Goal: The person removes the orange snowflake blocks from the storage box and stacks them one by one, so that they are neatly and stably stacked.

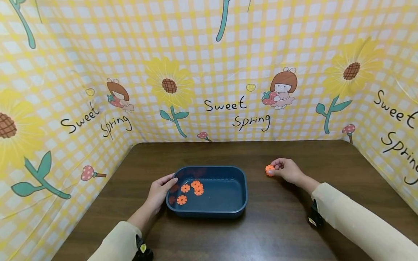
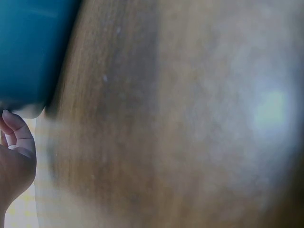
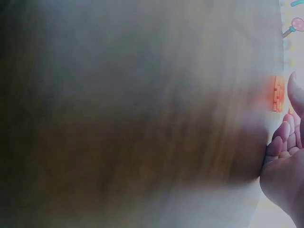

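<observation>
A dark blue rectangular basin [image 1: 215, 214] stands on the table. My left hand [image 1: 160, 192] grips its left rim, thumb on top and fingers outside; the left wrist view catches part of that hand [image 2: 16, 156] by the basin's corner. Several orange snowflake building discs [image 1: 181, 199] lie in the basin's left part, two of them overlapping. To the right of the basin, my right hand [image 1: 289, 171] pinches orange snowflake discs [image 1: 268, 169] with thumb and fingers, low over the table. Layered edges show on these discs [image 3: 278, 94] in the right wrist view; their exact number is unclear.
The brown wooden table [image 1: 277, 224] reaches back to a yellow checked cloth [image 1: 215, 72] that hangs behind and along both sides. A dark device [image 1: 315, 215] is strapped at the right wrist, another [image 1: 143, 250] at the left.
</observation>
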Available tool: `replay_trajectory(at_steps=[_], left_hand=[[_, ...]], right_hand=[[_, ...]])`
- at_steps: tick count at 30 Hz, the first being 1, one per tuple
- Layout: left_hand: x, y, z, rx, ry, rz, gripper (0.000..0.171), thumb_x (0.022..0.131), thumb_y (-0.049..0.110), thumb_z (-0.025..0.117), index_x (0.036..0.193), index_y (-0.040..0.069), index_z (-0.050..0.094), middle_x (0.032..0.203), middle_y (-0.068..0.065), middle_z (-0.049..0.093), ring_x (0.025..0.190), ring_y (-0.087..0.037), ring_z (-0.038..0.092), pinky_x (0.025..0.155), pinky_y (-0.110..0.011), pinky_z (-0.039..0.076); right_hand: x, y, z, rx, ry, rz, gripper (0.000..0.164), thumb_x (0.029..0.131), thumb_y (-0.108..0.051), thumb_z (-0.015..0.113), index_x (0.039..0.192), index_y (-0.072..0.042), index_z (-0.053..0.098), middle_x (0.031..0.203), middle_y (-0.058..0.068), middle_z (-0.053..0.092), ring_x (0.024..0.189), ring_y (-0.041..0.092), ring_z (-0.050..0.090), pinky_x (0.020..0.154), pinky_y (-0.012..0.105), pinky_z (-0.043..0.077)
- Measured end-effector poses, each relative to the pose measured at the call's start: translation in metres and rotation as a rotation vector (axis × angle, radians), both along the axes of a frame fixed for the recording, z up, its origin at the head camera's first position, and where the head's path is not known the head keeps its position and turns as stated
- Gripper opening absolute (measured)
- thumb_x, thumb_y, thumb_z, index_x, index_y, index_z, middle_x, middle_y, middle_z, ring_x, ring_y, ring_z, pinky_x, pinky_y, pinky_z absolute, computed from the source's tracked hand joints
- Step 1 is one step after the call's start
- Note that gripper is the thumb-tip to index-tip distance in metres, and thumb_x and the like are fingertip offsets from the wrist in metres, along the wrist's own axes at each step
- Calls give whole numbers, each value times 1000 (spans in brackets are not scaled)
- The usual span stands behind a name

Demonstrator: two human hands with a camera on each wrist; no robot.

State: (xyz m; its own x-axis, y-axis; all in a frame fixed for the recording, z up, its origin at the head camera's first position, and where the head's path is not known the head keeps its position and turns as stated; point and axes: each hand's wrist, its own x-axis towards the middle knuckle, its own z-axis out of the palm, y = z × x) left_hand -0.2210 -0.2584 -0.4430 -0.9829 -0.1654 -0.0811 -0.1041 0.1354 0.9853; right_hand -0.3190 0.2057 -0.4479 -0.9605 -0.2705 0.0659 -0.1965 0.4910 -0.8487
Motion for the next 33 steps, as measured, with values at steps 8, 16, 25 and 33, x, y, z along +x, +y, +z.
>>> replay_trajectory(at_steps=[8, 16, 25, 33], left_hand=[[0, -1, -1, -3, 5, -6, 52, 92, 32, 68, 135, 4, 58, 134, -15, 56, 116, -25, 56, 87, -32, 52], [1, -1, -1, -3, 3, -14, 53, 92, 34, 68, 135, 5, 57, 135, -16, 56, 116, -27, 56, 88, -33, 51], [1, -3, 1, 18, -1, -20, 50, 94, 31, 66, 136, 5, 57, 134, -17, 56, 115, -28, 57, 90, -37, 51], [2, -1, 2, 10, -1, -22, 50, 94, 32, 66, 135, 6, 57, 135, -16, 56, 117, -28, 55, 90, -36, 50]], right_hand=[[0, 0, -2, 24, 15, -3, 29, 84, -11, 77, 104, 5, 63, 87, 8, 56, 76, 20, 49, 63, 27, 45], [-1, 0, -3, 36, 19, -20, 30, 83, -12, 79, 104, 4, 64, 86, 7, 56, 77, 21, 49, 63, 28, 44], [-2, -1, -2, 52, 14, -12, 34, 81, -17, 81, 104, 3, 64, 88, 8, 57, 78, 21, 49, 64, 29, 44], [0, 4, 2, 10, 9, 8, 39, 84, -18, 78, 111, 6, 63, 93, 10, 58, 83, 23, 52, 68, 29, 46]])
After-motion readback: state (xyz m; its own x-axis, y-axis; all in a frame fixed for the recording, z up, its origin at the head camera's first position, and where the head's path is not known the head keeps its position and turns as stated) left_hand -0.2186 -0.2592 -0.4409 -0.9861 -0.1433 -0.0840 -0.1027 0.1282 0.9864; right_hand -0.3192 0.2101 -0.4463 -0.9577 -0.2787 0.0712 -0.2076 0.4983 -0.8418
